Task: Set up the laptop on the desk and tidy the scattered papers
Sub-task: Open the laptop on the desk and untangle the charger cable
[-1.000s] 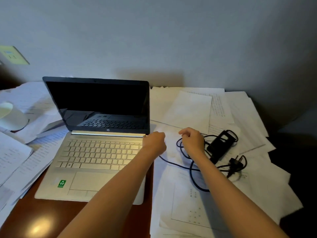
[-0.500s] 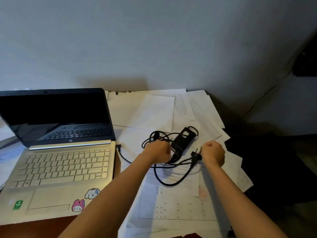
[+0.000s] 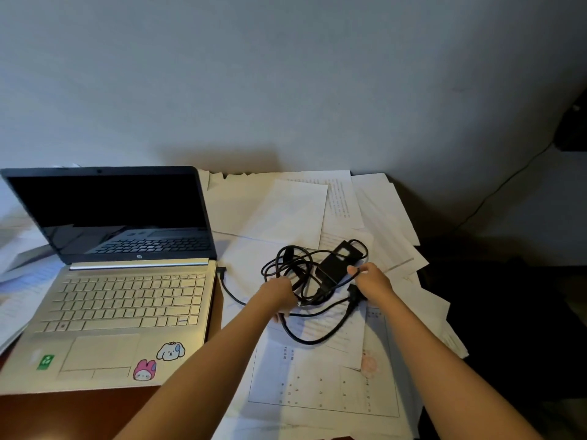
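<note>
With the left hand curled round the tangled black charger cable and the right hand pinching a strand, a hard tug could jerk the open silver laptop or scatter the loose white papers.

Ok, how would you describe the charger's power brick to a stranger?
Right of the open laptop, loose papers cover the desk. On them lies tangled black cable; the power brick is its only flat rectangular block, just beyond the right hand.

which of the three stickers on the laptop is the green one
The small square sticker left of the trackpad. The other two sit right of it: a pink bunny and a white puppy.
</note>
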A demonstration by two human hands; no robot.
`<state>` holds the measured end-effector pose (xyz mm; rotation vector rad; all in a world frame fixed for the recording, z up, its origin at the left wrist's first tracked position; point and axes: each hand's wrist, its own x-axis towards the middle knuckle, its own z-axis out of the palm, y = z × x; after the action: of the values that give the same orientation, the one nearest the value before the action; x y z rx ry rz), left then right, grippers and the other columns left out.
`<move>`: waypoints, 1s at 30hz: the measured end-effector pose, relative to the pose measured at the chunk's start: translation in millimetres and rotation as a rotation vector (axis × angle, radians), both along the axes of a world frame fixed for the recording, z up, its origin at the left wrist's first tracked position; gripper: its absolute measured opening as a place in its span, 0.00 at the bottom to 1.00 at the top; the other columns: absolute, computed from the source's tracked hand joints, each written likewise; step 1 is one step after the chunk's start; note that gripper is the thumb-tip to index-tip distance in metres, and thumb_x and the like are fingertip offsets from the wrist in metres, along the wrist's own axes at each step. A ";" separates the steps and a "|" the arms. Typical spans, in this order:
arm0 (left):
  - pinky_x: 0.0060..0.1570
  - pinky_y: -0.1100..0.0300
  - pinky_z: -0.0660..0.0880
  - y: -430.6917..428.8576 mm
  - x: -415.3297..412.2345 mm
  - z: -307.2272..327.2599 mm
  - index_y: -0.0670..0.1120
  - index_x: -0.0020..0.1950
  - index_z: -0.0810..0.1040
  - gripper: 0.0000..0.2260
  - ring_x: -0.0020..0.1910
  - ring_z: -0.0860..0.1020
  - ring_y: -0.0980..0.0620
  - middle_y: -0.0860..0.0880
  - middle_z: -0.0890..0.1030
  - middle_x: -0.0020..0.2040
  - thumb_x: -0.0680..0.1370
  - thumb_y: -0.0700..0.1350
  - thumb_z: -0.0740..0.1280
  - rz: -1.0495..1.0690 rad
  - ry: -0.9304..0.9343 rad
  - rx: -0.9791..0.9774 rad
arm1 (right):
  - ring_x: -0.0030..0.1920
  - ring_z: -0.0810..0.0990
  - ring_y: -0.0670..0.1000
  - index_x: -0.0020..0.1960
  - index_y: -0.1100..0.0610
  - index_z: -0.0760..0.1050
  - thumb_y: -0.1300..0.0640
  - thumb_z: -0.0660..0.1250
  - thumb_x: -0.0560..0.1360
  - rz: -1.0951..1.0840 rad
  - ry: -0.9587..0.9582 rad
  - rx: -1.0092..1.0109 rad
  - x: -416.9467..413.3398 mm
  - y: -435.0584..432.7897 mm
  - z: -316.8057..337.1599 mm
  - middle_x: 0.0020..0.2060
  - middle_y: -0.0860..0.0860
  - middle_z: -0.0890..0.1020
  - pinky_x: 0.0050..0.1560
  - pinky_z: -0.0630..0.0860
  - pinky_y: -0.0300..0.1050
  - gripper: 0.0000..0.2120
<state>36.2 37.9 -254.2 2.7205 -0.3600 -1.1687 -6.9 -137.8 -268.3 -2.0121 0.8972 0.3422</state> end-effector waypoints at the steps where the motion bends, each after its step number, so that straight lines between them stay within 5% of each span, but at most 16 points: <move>1: 0.34 0.63 0.72 -0.8 2.6 2.0 0.36 0.52 0.73 0.08 0.30 0.75 0.52 0.43 0.79 0.40 0.80 0.40 0.58 0.037 0.023 -0.040 | 0.64 0.71 0.60 0.68 0.62 0.64 0.53 0.59 0.80 -0.010 0.023 0.009 1.2 -0.3 -1.7 0.64 0.61 0.72 0.60 0.70 0.47 0.20; 5: 0.21 0.66 0.65 -5.7 17.5 15.6 0.41 0.37 0.67 0.12 0.29 0.65 0.53 0.45 0.69 0.33 0.80 0.34 0.53 0.338 0.125 -0.351 | 0.62 0.73 0.61 0.69 0.66 0.61 0.59 0.66 0.75 -0.009 0.191 0.056 6.7 -1.8 -6.7 0.62 0.64 0.72 0.55 0.73 0.51 0.27; 10: 0.13 0.73 0.58 0.4 42.6 32.4 0.42 0.34 0.64 0.15 0.14 0.63 0.59 0.49 0.68 0.17 0.79 0.35 0.50 0.734 0.395 -0.599 | 0.37 0.75 0.56 0.55 0.64 0.65 0.61 0.61 0.78 0.147 0.424 0.235 7.0 4.4 6.7 0.43 0.59 0.73 0.27 0.74 0.41 0.08; 13: 0.17 0.70 0.70 0.3 43.7 40.9 0.38 0.48 0.68 0.12 0.16 0.73 0.55 0.44 0.77 0.22 0.82 0.47 0.56 1.040 0.530 -0.898 | 0.31 0.79 0.55 0.61 0.63 0.63 0.58 0.58 0.80 0.188 0.478 0.320 5.3 5.2 15.7 0.42 0.59 0.74 0.21 0.74 0.37 0.13; 15: 0.30 0.61 0.79 -3.8 37.6 43.8 0.42 0.69 0.58 0.25 0.32 0.83 0.46 0.37 0.82 0.38 0.80 0.58 0.55 1.109 0.586 -1.131 | 0.32 0.80 0.56 0.68 0.63 0.61 0.58 0.58 0.80 0.152 0.452 0.403 6.5 5.6 17.8 0.42 0.59 0.75 0.25 0.77 0.38 0.18; 18: 0.54 0.50 0.77 -12.0 30.4 38.7 0.48 0.77 0.48 0.36 0.57 0.78 0.40 0.37 0.73 0.65 0.76 0.66 0.54 0.940 0.568 -1.236 | 0.26 0.81 0.58 0.71 0.63 0.59 0.62 0.59 0.79 0.018 0.358 0.529 10.4 6.0 20.1 0.43 0.63 0.75 0.26 0.80 0.45 0.22; 21: 0.48 0.51 0.79 -17.1 26.9 31.6 0.51 0.77 0.42 0.46 0.51 0.82 0.45 0.41 0.72 0.67 0.70 0.68 0.63 0.763 0.590 -1.187 | 0.31 0.82 0.59 0.68 0.65 0.63 0.66 0.55 0.79 -0.059 0.251 0.600 13.5 6.9 27.4 0.45 0.64 0.77 0.25 0.80 0.46 0.18; 24: 0.63 0.49 0.69 -22.3 16.8 35.7 0.53 0.76 0.35 0.41 0.57 0.77 0.46 0.42 0.73 0.67 0.77 0.54 0.64 0.538 0.474 -1.020 | 0.36 0.81 0.59 0.64 0.66 0.66 0.67 0.54 0.79 -0.113 0.169 0.637 16.0 7.2 35.3 0.47 0.64 0.77 0.24 0.79 0.45 0.14; 26: 0.61 0.54 0.70 -26.8 10.7 43.6 0.49 0.76 0.53 0.31 0.56 0.76 0.48 0.46 0.78 0.58 0.78 0.49 0.66 0.390 0.357 -0.963 | 0.34 0.81 0.59 0.61 0.65 0.67 0.66 0.54 0.79 -0.135 0.144 0.639 18.6 7.2 39.3 0.46 0.64 0.76 0.22 0.78 0.44 0.11; 28: 0.54 0.54 0.72 -31.0 13.6 45.1 0.42 0.58 0.75 0.10 0.47 0.76 0.50 0.47 0.78 0.45 0.79 0.44 0.64 0.267 0.141 -0.918 | 0.29 0.82 0.58 0.58 0.66 0.68 0.65 0.56 0.80 -0.117 0.151 0.639 21.1 8.1 42.9 0.44 0.63 0.76 0.22 0.78 0.44 0.09; 30: 0.55 0.49 0.72 -34.0 18.4 44.6 0.42 0.41 0.75 0.08 0.45 0.75 0.48 0.45 0.78 0.41 0.80 0.39 0.60 0.247 0.019 -0.899 | 0.24 0.82 0.55 0.58 0.67 0.69 0.62 0.59 0.80 -0.084 0.165 0.634 22.7 9.1 44.5 0.43 0.61 0.77 0.23 0.78 0.43 0.10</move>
<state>54.5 3.8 -209.5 1.8962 -0.4037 -0.7111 15.8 -128.6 -223.8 -1.3729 0.8374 0.6605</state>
